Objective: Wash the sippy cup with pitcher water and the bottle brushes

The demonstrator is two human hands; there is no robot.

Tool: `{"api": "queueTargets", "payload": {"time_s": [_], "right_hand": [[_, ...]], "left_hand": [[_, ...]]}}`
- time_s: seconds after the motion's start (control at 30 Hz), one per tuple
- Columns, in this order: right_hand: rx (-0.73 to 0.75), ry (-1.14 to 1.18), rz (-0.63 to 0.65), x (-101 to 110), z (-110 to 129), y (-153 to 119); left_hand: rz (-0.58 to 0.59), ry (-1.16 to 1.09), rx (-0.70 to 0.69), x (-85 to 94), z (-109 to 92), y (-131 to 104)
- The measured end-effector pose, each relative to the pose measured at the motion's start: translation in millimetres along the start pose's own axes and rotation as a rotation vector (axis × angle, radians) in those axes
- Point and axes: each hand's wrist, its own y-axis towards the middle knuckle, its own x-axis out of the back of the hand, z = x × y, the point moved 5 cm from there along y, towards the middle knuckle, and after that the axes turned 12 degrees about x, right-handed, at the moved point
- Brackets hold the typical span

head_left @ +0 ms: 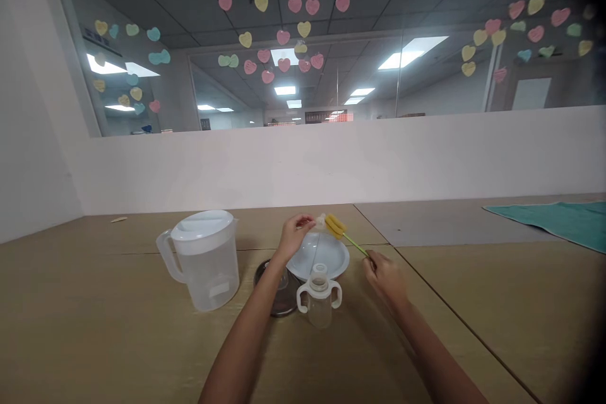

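My left hand (pixel 296 233) pinches a small translucent piece (pixel 320 221), which looks like a bottle nipple, above the white bowl (pixel 343 263). Closed round the green handle of a bottle brush (pixel 337 227) is my right hand (pixel 386 274). The brush's yellow head is at the small piece; whether it touches or enters it I cannot tell. Nearer to me, a clear baby bottle (pixel 320 303) with two white handles stands upright in front of the bowl. Under my left forearm lies a dark round tray (pixel 284 306), partly hidden, with a clear item (pixel 284 281) on it.
To the left stands a lidded translucent pitcher (pixel 213 271). A teal cloth (pixel 558 218) lies at the far right of the wooden table (pixel 118 328). Seams run between the table boards. Behind is a white wall (pixel 331 164) below a window with heart-shaped notes.
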Motion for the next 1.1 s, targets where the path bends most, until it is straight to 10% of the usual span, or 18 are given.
{"api": "queueTargets", "payload": {"time_s": [0.17,0.3,0.53,0.77,1.1], "right_hand": [[0.156,0.039,-0.082,1.7,9.6,-2.5],[0.316,0.081,-0.221,9.0,22.9,-5.4],[0.263,0.024,-0.335,17.4,16.8,-4.1],[0.29,-0.028,-0.311,14.3,16.9,-4.2],[0.269,-0.036,-0.281,10.8,14.0,-5.5]], "left_hand": [[-0.048,0.269,-0.1,15.4,-23.6,-13.3],[0.055,0.732,0.071,27.6,-23.5,-23.7],[0.611,0.777,0.373,55.6,10.9,-39.1],[0.751,0.884,0.549,44.5,48.6,-43.4],[0.729,1.016,0.568,9.7,43.6,-44.4]]}}
